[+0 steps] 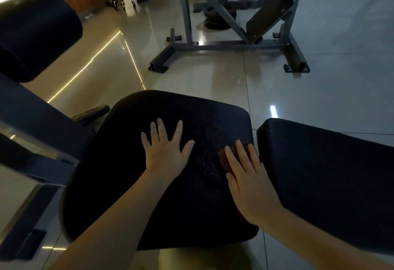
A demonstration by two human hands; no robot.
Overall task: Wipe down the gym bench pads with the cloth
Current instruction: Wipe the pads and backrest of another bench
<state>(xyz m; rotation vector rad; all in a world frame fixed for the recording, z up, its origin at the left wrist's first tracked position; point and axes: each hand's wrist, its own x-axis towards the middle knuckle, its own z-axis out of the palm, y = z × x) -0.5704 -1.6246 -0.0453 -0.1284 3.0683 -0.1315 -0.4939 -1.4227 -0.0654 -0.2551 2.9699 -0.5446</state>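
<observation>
A black seat pad point(132, 184) fills the middle of the head view, with a second black pad point(332, 169) to its right across a narrow gap. My left hand point(165, 148) lies flat on the seat pad, fingers spread. Flat, with straight fingers, my right hand point(247, 181) presses a dark reddish cloth point(225, 158) onto the seat pad's right edge. Most of the cloth is hidden under that hand.
A black roller pad point(36, 35) sits at the upper left above the bench's steel frame point(38, 120). Another grey machine frame point(230, 45) stands on the glossy tiled floor point(319, 90) beyond. Weight plates point(215, 21) lie under it.
</observation>
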